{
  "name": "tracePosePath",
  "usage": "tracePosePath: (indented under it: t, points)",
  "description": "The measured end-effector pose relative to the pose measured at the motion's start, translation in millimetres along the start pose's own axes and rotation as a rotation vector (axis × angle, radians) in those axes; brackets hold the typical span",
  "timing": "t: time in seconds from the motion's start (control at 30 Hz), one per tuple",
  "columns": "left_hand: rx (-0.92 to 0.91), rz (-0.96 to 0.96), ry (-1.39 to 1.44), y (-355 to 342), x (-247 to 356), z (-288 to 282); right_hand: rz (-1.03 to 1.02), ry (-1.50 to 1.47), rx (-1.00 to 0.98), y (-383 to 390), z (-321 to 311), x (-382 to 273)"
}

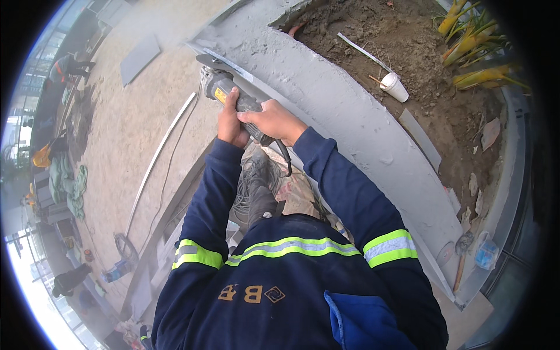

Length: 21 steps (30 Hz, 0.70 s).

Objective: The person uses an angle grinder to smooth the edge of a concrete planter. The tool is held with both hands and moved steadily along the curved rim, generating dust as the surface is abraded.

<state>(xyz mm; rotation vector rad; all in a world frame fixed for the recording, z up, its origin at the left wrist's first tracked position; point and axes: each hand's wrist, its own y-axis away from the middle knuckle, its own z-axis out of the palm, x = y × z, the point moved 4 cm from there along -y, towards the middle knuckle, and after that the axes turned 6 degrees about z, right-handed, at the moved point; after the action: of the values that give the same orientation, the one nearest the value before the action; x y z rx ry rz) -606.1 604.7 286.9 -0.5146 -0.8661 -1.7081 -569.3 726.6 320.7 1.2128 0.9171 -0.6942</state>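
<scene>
My left hand [231, 122] is wrapped round a grey angle grinder [220, 86]. My right hand [269, 121] grips its body behind the left one, near the hanging black cord [286, 157]. The cutting disc [209, 60] is at a pale strip [239, 69] along the edge of a grey, plaster-coated planter wall [350, 134]. Whitish dust hangs above the disc. Whether the disc touches the strip, I cannot tell. Below my hands are my leg, coiled cable [244, 192] and a crumpled sack [294, 192].
Soil [385, 41] with plants [461, 46] and a white cup [394, 87] fills the planter. On the left floor [116, 175] lie a grey panel [140, 59], a long white strip [163, 146] and a cord. People work at the far left [65, 70] and lower left [70, 280].
</scene>
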Motion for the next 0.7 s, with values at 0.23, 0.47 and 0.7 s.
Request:
tracePosePath:
  t: [0.23, 0.47, 0.7]
  points:
    - [0.045, 0.057, -0.007, 50, -17, 16, -0.085, -0.038, -0.020, 57, -3, 6]
    - [0.070, 0.078, -0.009, 63, -22, 19, -0.111, 0.025, -0.014, 65, -7, 11]
    - [0.053, 0.052, -0.023, 20, -13, 3, -0.068, -0.004, 0.037, 22, -3, 7]
